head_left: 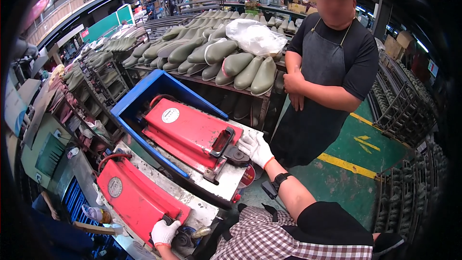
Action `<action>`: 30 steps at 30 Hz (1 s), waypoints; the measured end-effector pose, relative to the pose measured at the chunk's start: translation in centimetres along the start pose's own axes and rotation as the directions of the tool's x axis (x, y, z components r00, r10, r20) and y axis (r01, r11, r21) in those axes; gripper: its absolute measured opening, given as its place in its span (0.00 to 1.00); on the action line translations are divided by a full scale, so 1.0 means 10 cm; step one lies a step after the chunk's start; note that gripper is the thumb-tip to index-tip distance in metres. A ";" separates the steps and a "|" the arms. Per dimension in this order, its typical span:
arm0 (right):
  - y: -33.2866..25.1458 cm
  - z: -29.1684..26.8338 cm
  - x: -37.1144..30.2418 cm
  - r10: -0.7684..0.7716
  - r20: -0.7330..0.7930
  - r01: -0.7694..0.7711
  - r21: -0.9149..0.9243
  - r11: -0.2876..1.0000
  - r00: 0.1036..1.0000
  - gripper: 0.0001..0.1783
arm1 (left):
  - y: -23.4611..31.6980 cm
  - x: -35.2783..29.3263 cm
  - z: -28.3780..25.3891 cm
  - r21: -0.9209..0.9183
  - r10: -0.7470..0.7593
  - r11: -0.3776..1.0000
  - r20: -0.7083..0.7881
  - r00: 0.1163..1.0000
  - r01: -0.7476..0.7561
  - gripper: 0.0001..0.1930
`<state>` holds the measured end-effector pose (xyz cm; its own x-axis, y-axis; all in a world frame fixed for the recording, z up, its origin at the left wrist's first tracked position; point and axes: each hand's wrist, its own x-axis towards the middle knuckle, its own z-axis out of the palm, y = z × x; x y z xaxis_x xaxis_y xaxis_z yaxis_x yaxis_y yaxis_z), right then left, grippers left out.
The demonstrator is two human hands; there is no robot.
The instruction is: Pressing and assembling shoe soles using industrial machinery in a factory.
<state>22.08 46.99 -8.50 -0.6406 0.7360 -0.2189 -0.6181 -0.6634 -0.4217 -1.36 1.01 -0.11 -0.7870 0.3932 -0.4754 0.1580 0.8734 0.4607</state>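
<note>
Two red machine covers lie side by side on white, worn bases. My left hand (pixel 165 232), in a white glove with an orange cuff, is closed at the front end of the nearer red cover (pixel 137 197), on its small black handle (pixel 168 219). A dark round fitting (pixel 184 239) sits just right of it. My right hand (pixel 256 148), gloved the same way, has its fingers stretched out beside the dark round fitting (pixel 236 153) of the farther red cover (pixel 185 132). A black loop handle (pixel 223 140) stands on that cover. Nothing shows in the right hand.
A blue frame (pixel 139 145) surrounds the farther machine. Behind it, a rack holds many olive-green shoe lasts (pixel 250 74) and a white plastic bag (pixel 256 37). Another person in a dark apron (pixel 321 62) stands close at the right, arms crossed. Loaded racks (pixel 409 101) line the right side.
</note>
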 end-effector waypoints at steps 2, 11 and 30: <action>0.01 0.00 0.00 -0.003 -0.007 0.003 -0.008 1.000 1.000 0.35 | -0.01 0.00 -0.01 0.008 -0.004 1.000 0.000 1.000 0.004 0.21; -0.07 0.00 -0.03 0.002 -0.025 -0.002 -0.004 1.000 1.000 0.35 | 0.09 -0.03 0.02 -0.005 -0.006 1.000 0.010 1.000 0.006 0.21; 1.67 1.14 -1.40 0.792 0.342 0.628 -0.775 -0.067 0.506 0.23 | -0.01 -0.14 -0.15 0.212 0.135 0.966 0.065 0.989 -0.146 0.38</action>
<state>15.59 24.06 -2.47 -0.9694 -0.1987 -0.1438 -0.0079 0.6115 -0.7912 -1.15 -0.02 1.62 -0.7183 0.5251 -0.4565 0.3935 0.8477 0.3559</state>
